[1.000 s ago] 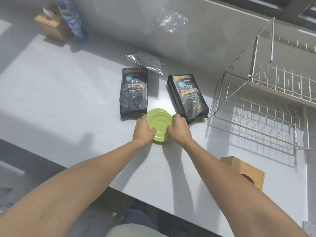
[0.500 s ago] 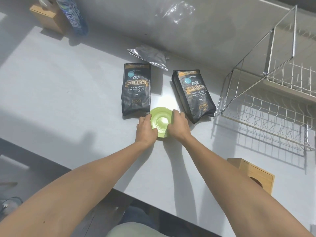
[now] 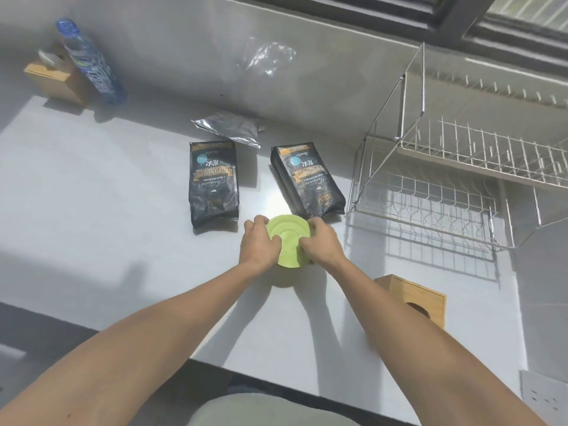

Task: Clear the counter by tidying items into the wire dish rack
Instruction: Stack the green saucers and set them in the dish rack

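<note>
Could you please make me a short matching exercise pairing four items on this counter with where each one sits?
Items:
1. green plate
2. water bottle
3. silver foil pouch
4. wire dish rack

Places:
A. far left corner, beside a wooden box
B. right side of the counter
C. against the wall behind the two coffee bags
D. between both hands

Pairs: 1-D, 2-A, 3-C, 4-B

The grey counter (image 3: 92,210) is occupied by two black bags (image 3: 214,182) (image 3: 308,181) mid-surface, a foil pouch (image 3: 229,130) behind them, a wire dish rack (image 3: 430,192) at the right edge, wooden boxes (image 3: 413,298) (image 3: 50,79) and a bottle (image 3: 89,64) at the back left corner.
</note>
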